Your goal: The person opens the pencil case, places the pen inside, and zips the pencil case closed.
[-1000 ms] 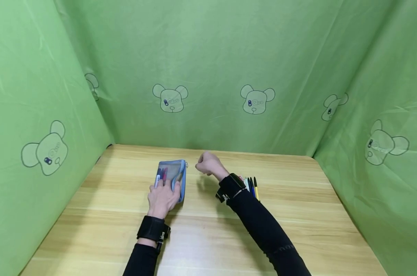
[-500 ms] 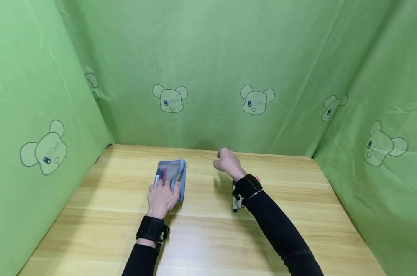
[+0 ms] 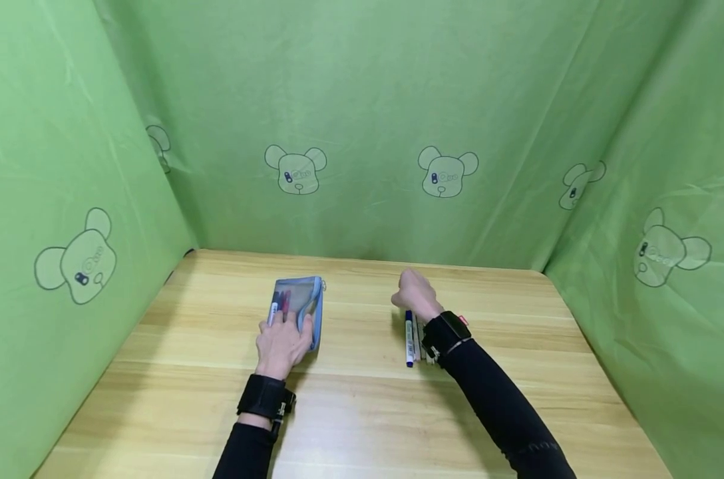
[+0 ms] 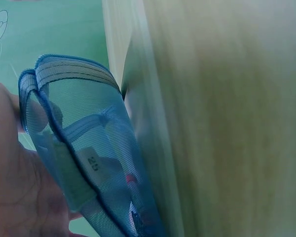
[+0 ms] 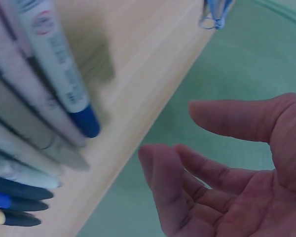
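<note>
My left hand rests on a blue mesh pencil pouch, fingers lying straight over it and the thumb beside its unzipped edge. The pouch's gaping mouth shows in the left wrist view. Through the mesh, several pens show inside. My right hand hovers over the far ends of a row of pens, holding nothing. Its thumb and fingertips stand apart in the right wrist view. Leftmost in the row is a white marker with a blue cap; several pale pens and dark-tipped pens lie alongside.
A light wooden table carries everything. Green cloth walls printed with bear faces enclose its back and both sides. Near the table edge in the right wrist view hangs a blue zip pull.
My right hand has moved rightward from near the pouch to over the pen row, uncovering the blue-capped marker. My left hand and the pouch have stayed in place.
</note>
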Action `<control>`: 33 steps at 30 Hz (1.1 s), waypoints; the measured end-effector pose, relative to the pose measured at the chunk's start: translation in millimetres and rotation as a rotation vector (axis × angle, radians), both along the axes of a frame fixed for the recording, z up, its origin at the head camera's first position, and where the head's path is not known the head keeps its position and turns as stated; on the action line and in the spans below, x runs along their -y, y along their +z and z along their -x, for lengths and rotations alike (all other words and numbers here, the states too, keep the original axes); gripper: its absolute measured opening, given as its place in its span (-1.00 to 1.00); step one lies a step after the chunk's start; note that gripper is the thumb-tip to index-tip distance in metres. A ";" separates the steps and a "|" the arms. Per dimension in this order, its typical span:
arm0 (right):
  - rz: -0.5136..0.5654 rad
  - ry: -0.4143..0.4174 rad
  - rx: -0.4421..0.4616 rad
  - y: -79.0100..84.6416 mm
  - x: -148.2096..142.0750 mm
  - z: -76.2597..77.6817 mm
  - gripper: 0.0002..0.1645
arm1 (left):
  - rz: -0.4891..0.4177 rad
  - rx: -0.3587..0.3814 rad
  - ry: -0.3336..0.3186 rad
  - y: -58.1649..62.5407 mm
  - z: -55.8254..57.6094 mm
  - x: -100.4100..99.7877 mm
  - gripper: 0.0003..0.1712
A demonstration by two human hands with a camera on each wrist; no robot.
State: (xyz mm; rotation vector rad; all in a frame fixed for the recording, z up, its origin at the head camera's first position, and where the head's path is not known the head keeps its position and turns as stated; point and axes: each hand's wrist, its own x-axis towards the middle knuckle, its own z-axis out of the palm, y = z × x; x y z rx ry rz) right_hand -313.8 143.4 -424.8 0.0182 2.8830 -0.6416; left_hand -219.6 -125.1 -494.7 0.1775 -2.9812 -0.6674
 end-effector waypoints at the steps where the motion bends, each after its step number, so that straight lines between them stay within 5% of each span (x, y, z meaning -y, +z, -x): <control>1: -0.013 -0.003 0.003 -1.9 -1.5 -0.2 -0.53 | -0.002 -0.001 0.001 0.1 0.2 -0.1 -0.23; 15: -0.084 -0.017 0.189 -15.0 -12.3 -10.7 -0.90 | 0.010 -0.015 0.009 0.1 -0.4 -2.3 -0.26; 33: -0.113 0.022 0.195 -29.2 -9.3 -10.6 -0.93 | 0.017 -0.009 0.000 -1.2 -0.2 -2.9 -0.26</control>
